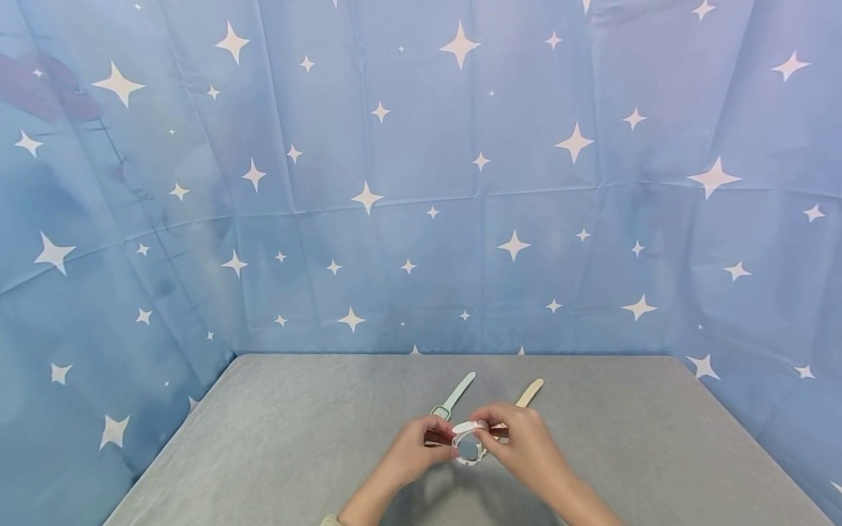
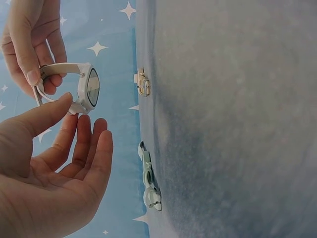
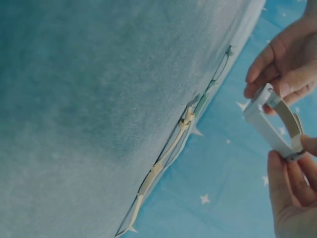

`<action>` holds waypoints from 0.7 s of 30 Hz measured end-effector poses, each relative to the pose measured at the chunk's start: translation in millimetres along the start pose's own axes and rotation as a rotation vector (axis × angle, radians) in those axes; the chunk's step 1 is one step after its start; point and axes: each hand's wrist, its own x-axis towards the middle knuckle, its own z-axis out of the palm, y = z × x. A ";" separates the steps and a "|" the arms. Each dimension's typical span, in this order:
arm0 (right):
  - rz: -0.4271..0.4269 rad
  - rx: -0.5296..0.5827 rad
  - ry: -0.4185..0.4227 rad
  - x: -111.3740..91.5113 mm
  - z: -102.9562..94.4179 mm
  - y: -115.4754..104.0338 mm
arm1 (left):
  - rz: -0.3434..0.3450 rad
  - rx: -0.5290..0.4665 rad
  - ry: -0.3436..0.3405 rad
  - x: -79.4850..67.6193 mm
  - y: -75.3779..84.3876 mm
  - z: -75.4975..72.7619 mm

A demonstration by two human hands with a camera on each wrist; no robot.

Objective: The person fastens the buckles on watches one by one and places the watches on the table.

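Note:
Both hands hold up a white wristwatch [image 1: 468, 448] with a round face, its strap bent into a loop. My left hand [image 1: 421, 447] pinches the watch by its case between thumb and fingers, as the left wrist view also shows. At the strap ends, my right hand [image 1: 522, 442] grips the band near the buckle with thumb and fingertips. In the right wrist view the strap [image 3: 272, 131] arches between the two hands. Whether the buckle is fastened cannot be made out.
A mint green watch [image 1: 454, 398] lies on the grey table [image 1: 296, 431] behind the left hand. A cream yellow watch [image 1: 529, 392] lies behind the right hand, partly hidden by it. A blue curtain with white stars [image 1: 421, 241] hangs behind the table.

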 end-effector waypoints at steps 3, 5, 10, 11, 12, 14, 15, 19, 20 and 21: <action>0.011 0.002 -0.005 -0.1 0.2 -0.1 | -0.001 -0.006 0.004 0.0 -0.8 0.2; 0.022 0.000 -0.007 -0.1 0.3 -0.4 | -0.003 -0.009 0.005 -0.2 -0.9 0.3; 0.025 0.008 -0.005 -0.8 0.6 0.2 | 0.001 -0.004 0.013 -0.5 0.7 -0.1; 0.022 0.012 -0.005 -1.0 0.7 0.5 | 0.005 -0.003 0.014 -0.6 1.2 -0.3; 0.021 0.015 -0.005 -1.2 0.8 0.7 | 0.009 0.000 0.016 -0.7 1.7 -0.4; 0.013 0.018 -0.002 -1.6 0.9 1.3 | 0.023 0.000 0.019 -1.1 2.5 -0.6; 0.009 0.016 -0.001 -1.7 0.8 1.7 | 0.033 0.003 0.022 -1.2 2.9 -0.7; -0.004 0.006 0.000 -2.5 0.5 3.0 | 0.069 0.009 0.038 -0.6 2.7 -1.3; -0.003 0.001 -0.003 -2.6 0.5 3.3 | 0.074 0.011 0.040 -0.4 2.6 -1.4; 0.001 -0.001 -0.005 -2.7 0.5 3.6 | 0.072 0.015 0.043 -0.3 2.9 -1.5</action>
